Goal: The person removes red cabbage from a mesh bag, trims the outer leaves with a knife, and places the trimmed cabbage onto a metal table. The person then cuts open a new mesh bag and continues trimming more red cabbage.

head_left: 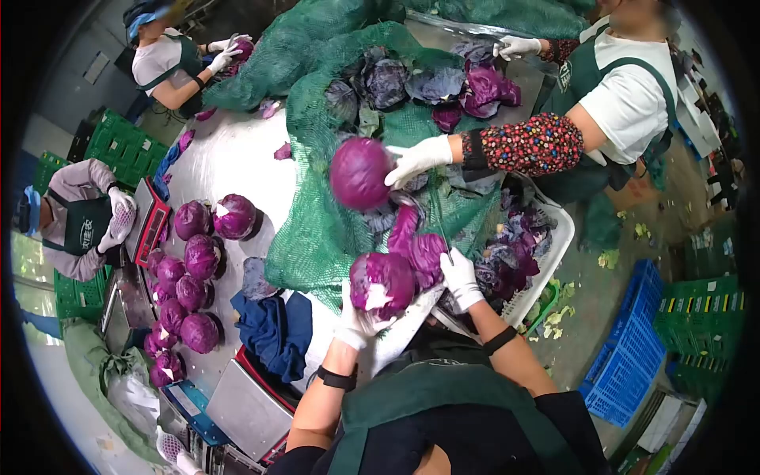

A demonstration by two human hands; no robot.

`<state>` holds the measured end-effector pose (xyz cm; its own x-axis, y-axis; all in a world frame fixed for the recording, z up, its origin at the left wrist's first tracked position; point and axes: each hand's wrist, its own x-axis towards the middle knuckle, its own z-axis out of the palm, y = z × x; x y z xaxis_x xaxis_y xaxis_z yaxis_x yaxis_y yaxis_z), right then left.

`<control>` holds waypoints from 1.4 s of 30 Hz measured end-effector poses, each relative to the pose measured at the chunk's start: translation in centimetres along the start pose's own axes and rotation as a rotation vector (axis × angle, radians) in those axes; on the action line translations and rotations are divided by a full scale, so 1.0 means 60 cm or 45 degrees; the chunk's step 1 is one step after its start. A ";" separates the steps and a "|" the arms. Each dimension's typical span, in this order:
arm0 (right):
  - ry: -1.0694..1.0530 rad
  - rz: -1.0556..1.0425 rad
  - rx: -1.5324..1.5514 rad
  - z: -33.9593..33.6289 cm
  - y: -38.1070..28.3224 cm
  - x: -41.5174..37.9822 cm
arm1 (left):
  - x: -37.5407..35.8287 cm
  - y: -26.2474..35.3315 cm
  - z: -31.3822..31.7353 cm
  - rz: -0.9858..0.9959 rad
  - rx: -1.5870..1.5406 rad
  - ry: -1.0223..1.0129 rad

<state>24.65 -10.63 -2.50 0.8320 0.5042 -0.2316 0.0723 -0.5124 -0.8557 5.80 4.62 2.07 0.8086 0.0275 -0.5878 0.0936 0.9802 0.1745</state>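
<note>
My left hand, in a white glove, is wrapped around the underside of a red cabbage. The cabbage shows a pale cut patch near its base. To its right, my gloved right hand is closed on a knife, of which only a thin blade shows, pointing up and away. Loose purple leaves lie between the cabbage and the knife. Beyond them, a co-worker's gloved hand grips another red cabbage over the green net sack.
Several trimmed cabbages sit on the table's left side. Nearer me are a dark blue cloth and a scale. A white crate of leaves stands at right, with a blue crate beyond. Other co-workers stand left and far left.
</note>
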 end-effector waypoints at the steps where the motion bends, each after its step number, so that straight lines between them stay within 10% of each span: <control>1: -0.083 0.096 0.033 -0.004 0.027 0.010 | 0.003 0.004 -0.007 -0.038 0.014 0.091; 3: -0.106 -0.319 -0.516 -0.044 -0.013 -0.015 | -0.017 0.012 0.012 -0.058 0.207 0.170; 5: -0.261 -0.170 -0.539 -0.090 -0.142 -0.058 | -0.022 0.022 0.032 -0.090 0.427 0.398; 9: -0.268 -1.091 -0.894 -0.049 -0.191 -0.104 | 0.012 0.027 0.005 -0.133 0.543 0.424; 10: -0.440 -0.749 -0.890 -0.034 -0.201 -0.105 | 0.005 0.032 0.026 -0.195 0.638 0.475; 17: 0.025 -1.071 -0.520 -0.022 -0.154 -0.015 | -0.004 0.010 0.063 0.281 0.980 0.559; 25: -0.329 -0.158 -0.279 -0.136 -0.121 0.047 | -0.043 -0.020 0.003 0.829 1.747 -0.108; 29: -0.674 -0.613 0.031 -0.108 -0.170 -0.085 | -0.025 -0.039 0.025 0.724 1.501 0.221; 31: -0.336 -0.946 -0.571 -0.087 -0.157 -0.111 | -0.016 -0.033 0.044 0.769 1.617 0.239; 42: -0.347 -1.026 -0.814 -0.133 -0.137 -0.114 | -0.020 -0.058 0.130 1.030 2.678 0.291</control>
<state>22.74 -15.40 9.79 0.2640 0.9555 0.1318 0.8883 -0.1876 -0.4191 9.03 -0.37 8.34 0.9368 0.3497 -0.0116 0.2928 -0.7655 0.5729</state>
